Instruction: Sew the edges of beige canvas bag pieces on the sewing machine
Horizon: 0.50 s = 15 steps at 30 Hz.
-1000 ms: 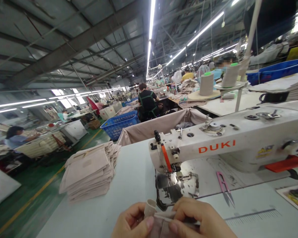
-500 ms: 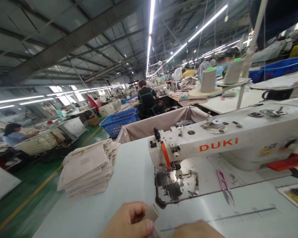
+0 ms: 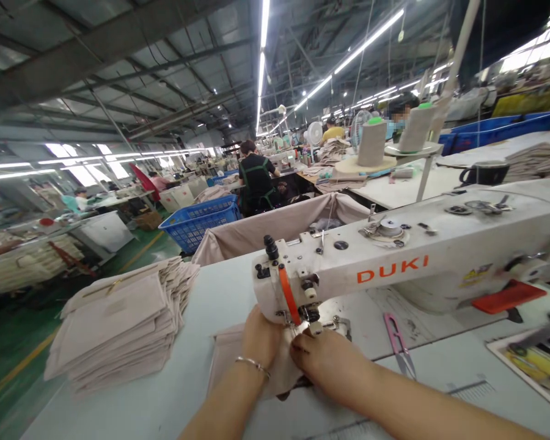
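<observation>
Where hands (image 3: 327, 363) rest, pinkish-beige cloth (image 3: 226, 352), plain, flat.

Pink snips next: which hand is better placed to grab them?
Probably the right hand: the pink snips lie on its side, closer to it. The left hand, at the fabric by the machine head, would likely have to cross the right.

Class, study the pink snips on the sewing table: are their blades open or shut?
Open: the pink snips lie with their two blade tips apart.
</observation>
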Available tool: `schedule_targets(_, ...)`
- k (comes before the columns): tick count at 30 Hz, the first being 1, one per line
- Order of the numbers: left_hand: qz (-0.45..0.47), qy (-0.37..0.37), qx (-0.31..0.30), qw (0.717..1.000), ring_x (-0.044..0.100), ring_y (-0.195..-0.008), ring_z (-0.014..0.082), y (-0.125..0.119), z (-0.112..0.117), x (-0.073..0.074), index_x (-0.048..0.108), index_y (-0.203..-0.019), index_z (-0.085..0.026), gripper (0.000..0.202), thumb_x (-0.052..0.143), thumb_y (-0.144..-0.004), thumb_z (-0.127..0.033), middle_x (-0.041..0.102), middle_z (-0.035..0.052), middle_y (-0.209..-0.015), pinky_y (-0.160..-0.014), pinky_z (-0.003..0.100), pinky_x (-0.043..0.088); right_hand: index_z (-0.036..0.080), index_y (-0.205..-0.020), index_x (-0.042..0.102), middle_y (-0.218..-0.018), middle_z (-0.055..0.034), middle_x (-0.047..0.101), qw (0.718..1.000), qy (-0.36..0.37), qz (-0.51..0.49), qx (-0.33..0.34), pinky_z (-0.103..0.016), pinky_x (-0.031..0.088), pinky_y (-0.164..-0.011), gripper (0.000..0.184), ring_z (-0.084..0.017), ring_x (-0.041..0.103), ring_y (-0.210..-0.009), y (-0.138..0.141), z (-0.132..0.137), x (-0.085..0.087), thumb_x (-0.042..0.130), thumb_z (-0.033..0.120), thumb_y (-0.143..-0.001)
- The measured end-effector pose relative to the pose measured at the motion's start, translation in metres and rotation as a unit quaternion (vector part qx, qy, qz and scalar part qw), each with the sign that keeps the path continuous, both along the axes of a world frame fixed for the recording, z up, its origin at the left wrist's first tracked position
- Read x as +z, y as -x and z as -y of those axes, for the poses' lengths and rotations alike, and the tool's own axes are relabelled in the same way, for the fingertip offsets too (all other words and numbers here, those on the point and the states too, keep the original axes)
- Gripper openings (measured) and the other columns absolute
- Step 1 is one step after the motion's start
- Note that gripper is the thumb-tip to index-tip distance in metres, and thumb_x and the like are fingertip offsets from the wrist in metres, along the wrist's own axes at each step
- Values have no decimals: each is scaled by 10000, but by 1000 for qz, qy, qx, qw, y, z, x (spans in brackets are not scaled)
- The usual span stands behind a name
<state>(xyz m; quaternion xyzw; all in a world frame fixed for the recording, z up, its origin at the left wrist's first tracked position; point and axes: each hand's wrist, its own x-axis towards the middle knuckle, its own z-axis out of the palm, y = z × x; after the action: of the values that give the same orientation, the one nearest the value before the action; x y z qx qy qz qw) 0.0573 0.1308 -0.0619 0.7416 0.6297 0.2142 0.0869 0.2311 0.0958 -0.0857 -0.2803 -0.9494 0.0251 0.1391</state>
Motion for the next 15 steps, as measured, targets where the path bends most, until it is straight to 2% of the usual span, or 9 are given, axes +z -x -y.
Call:
schedule_targets(3,-11,-2,-40,999,674,-972,286,-1,31,-9,712,-936,-172,201,513,-934,-145,736,118,-994,-885,441,535,113,-1035,713,-1006,-96,711,1000,3,-2,-3,-348,542,-835,154,-241,653,-908,-9,9,-8,634,99,-903)
schedule_targets(7,-40,-30,-121,991,621,-1168,246,9,59,-26,636,-1240,-191,380,494,-910,-64,665,94,-1270,-1023,432,520,113,-1148,686,-1115,-110,701,1000,15,-22,-11,-358,523,-933,233,-241,644,-1017,-11,16,-17,629,144,-925)
schedule_targets(10,-84,-54,-163,982,611,-1205,241,17,60,-33,574,-1331,-163,418,480,-934,-74,647,114,-1307,-1040,431,528,107,-1140,687,-1103,-112,707,999,17,-36,-11,-377,535,-918,241,-248,651,-1006,-9,16,-18,632,157,-911)
schedule_targets(15,-92,-34,-196,976,589,-1257,227,24,53,-33,559,-1355,-161,429,484,-941,-74,638,105,-1347,-1060,412,524,100,-1144,681,-1080,-101,716,999,16,-42,-7,-365,544,-876,260,-239,662,-966,-9,15,-19,617,158,-899)
